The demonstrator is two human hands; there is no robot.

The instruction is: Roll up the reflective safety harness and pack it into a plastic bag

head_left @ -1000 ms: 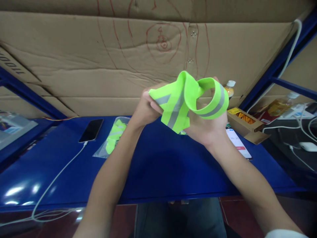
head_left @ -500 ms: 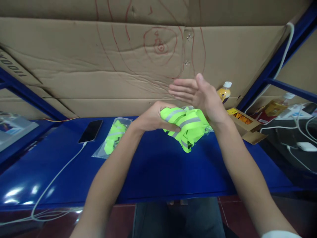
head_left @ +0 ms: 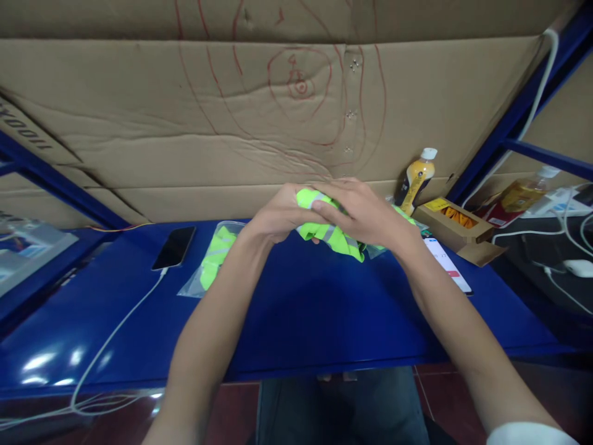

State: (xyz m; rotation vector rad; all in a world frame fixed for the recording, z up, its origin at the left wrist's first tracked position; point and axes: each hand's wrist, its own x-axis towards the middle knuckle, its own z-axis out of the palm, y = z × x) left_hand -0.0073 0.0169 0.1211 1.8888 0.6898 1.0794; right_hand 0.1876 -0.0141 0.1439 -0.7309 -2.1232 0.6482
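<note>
A bunched neon-yellow reflective strap (head_left: pixel 330 236) with grey stripes is held above the blue table (head_left: pixel 296 315). My left hand (head_left: pixel 278 213) grips its left end, fingers curled round it. My right hand (head_left: pixel 361 213) lies over the top of the bundle, fingers pressed down on it and closing it against the left hand. Most of the strap is hidden between the two hands.
A clear bag with another neon strap (head_left: pixel 213 258) lies left of my hands, beside a dark phone (head_left: pixel 173 247) on a white cable. A lit phone (head_left: pixel 447 264), an open cardboard box (head_left: pixel 456 230) and a juice bottle (head_left: pixel 414 179) are at the right. A cardboard wall (head_left: pixel 259 117) stands behind.
The strap went from a spread loop held up high to a crumpled bundle. My right hand, lifted open half a second ago, has come down onto the bundle.
</note>
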